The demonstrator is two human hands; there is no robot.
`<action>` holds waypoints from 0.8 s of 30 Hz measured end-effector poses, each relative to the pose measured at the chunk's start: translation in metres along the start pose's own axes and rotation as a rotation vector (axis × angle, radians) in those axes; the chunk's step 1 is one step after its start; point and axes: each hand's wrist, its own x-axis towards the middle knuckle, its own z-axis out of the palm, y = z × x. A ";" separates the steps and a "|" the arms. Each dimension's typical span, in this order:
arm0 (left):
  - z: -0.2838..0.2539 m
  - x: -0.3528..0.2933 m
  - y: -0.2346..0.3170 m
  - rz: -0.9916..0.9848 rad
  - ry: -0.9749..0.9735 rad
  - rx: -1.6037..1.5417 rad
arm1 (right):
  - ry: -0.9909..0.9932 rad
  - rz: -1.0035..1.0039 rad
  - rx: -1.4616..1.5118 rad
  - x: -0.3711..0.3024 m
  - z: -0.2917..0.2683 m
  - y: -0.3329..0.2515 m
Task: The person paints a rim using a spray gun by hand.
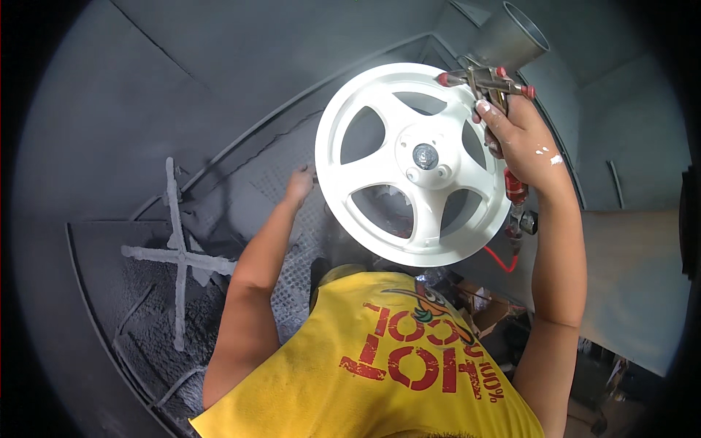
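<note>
A white five-spoke wheel rim [380, 171] faces me at the centre, with a round grey piece [425, 155] in its hub. My right hand [522, 139] is closed round the handle of a spray gun [488, 82] at the rim's upper right. The gun has red-tipped parts and a metal cup [511, 40], and its nozzle points left over the rim's top edge. White spots mark my right wrist. My left hand [298, 184] is beside the rim's left edge, its fingers curled in; what they hold, if anything, is hidden.
Dark grey walls [241, 51] surround the rim. A powder-coated cross-shaped stand [181, 257] is at the left, above a rough grey surface. Below my right hand a red hose [502, 261] hangs from the gun's fitting. An open cardboard box [489, 310] sits at lower right, beside a pale panel [628, 270].
</note>
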 end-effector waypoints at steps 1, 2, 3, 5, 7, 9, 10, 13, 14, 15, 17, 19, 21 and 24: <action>0.002 0.002 0.010 0.013 -0.021 -0.029 | -0.052 0.002 0.069 -0.002 -0.002 -0.007; 0.004 0.009 0.008 0.036 -0.053 -0.071 | -0.103 0.005 0.139 -0.003 -0.001 -0.011; 0.004 0.018 0.003 0.061 -0.083 -0.112 | -0.044 -0.029 0.023 0.000 0.002 -0.012; 0.017 0.013 0.017 0.025 -0.151 -0.120 | 0.092 -0.068 -0.207 0.011 0.007 0.003; 0.022 0.024 -0.007 0.076 -0.155 -0.250 | 0.145 -0.131 -0.297 0.019 0.010 0.015; 0.020 0.045 -0.041 0.068 -0.170 -0.397 | 0.159 -0.144 -0.342 0.023 0.011 0.019; 0.013 0.055 -0.057 0.036 -0.183 -0.477 | 0.179 -0.138 -0.358 0.023 0.011 0.019; 0.016 0.050 -0.062 0.051 -0.198 -0.424 | 0.232 -0.083 -0.404 0.018 0.006 0.032; 0.015 0.044 -0.063 0.072 -0.184 -0.351 | 0.237 -0.069 -0.412 0.016 0.003 0.038; 0.015 0.036 -0.059 0.094 -0.171 -0.274 | 0.245 -0.054 -0.418 0.014 -0.001 0.044; 0.020 0.004 -0.036 0.117 -0.133 -0.100 | 0.294 -0.001 -0.437 0.007 -0.006 0.052; 0.023 -0.034 -0.011 0.033 -0.139 -0.086 | 0.318 0.051 -0.430 0.003 -0.013 0.063; 0.021 -0.050 -0.016 -0.023 -0.131 -0.100 | 0.338 0.064 -0.386 0.002 -0.019 0.074; 0.024 -0.049 -0.066 -0.078 -0.151 -0.165 | 0.364 0.073 -0.370 -0.004 -0.023 0.083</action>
